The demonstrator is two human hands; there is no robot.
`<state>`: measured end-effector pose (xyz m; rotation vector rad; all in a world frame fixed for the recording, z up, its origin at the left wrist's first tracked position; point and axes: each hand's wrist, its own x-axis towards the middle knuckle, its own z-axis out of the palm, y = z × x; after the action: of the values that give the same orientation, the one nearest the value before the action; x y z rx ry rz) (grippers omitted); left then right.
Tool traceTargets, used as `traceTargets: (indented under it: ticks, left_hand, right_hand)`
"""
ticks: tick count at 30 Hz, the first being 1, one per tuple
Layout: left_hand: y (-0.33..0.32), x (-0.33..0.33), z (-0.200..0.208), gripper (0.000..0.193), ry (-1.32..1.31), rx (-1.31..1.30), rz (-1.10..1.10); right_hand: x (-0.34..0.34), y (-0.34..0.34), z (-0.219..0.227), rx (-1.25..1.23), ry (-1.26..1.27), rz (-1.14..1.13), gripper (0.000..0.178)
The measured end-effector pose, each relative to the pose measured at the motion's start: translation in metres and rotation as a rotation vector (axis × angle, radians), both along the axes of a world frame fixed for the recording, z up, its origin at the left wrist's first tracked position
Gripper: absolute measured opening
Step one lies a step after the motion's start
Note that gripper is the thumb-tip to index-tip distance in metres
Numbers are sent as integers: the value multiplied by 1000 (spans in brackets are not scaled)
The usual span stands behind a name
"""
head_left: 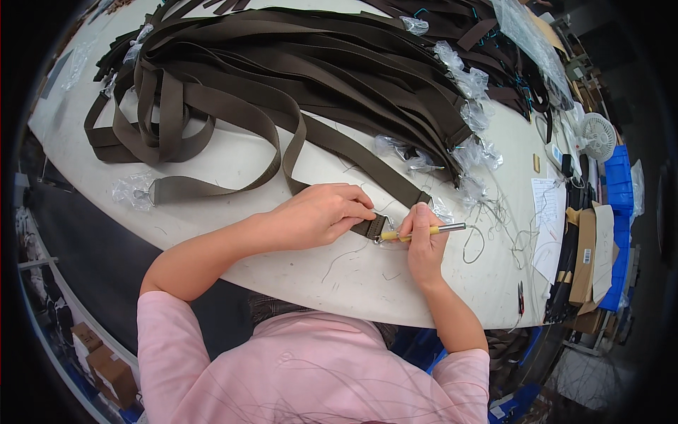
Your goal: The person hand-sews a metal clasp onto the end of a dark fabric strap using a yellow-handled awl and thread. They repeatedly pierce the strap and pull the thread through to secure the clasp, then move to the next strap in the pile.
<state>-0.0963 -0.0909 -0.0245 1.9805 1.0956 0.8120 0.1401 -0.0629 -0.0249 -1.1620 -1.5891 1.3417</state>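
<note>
My left hand (pixel 321 215) is closed on the end of a dark brown webbing strap (pixel 371 227), fingertips pressing it near its stitched fold. A metal ring sits in that fold. In my right hand (pixel 427 247) is a pen-shaped tool (pixel 452 227), yellow with a silver end, gripped like a pencil. Its yellow tip meets or nearly meets the ring; I cannot tell which. Just beyond my right fingers lies another strap end (pixel 421 199) by some clear plastic. The strap runs back in loose loops, and one end with a plastic-wrapped metal fitting (pixel 143 192) rests at left.
A large heap of brown straps (pixel 311 53) with plastic-wrapped ends covers the far table. Loose threads (pixel 487 201) lie at right. Past them are a paper sheet (pixel 547 215), a small white fan (pixel 599 136), blue bins (pixel 619 191) and cardboard (pixel 585 254). Small snips (pixel 521 298) lie near the front edge.
</note>
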Motion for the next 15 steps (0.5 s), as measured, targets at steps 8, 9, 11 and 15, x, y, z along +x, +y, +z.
traceTargets:
  ticks: [8,9,11,15]
  left_hand:
    - [0,0,-2,21,12,19,-1]
    - [0,-1,-3,22,20,22,-4]
    - [0,0,-2,22,27,11,0]
    - [0,0,-1,21,26,-15,8]
  right_hand:
    - [0,0,0,27,-6,12,52]
    - [0,1,0,22,0,12,52]
    - [0,0,0,13,5,10,52]
    - [0,0,-1,-11,9,-3,53]
